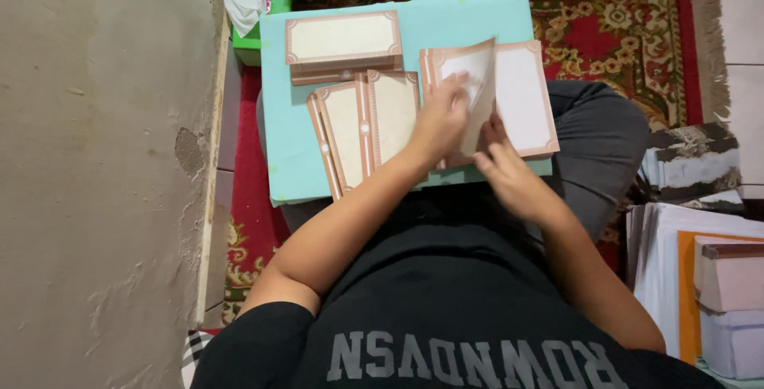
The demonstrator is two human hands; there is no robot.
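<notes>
Seen from the head camera, looking down, a person sits cross-legged with a turquoise board (294,158) across the lap. The left hand (440,122) lies flat, fingers together, pressing on a stack of brown-bordered cream cards (525,99). One curled card (477,87) of that stack stands lifted just beside the left hand's fingertips. The right hand (509,170) sits just below and to the right of the left, fingers touching the stack's near edge; whether it pinches a card cannot be told.

To the left of the left hand, two more cards (366,130) lie fanned, touching its wrist. Beyond them lies another card pile (344,39). Farther up-left is a green tissue box (259,7). Well right of the right hand stand stacked papers and boxes (700,278) on a patterned red rug (621,23).
</notes>
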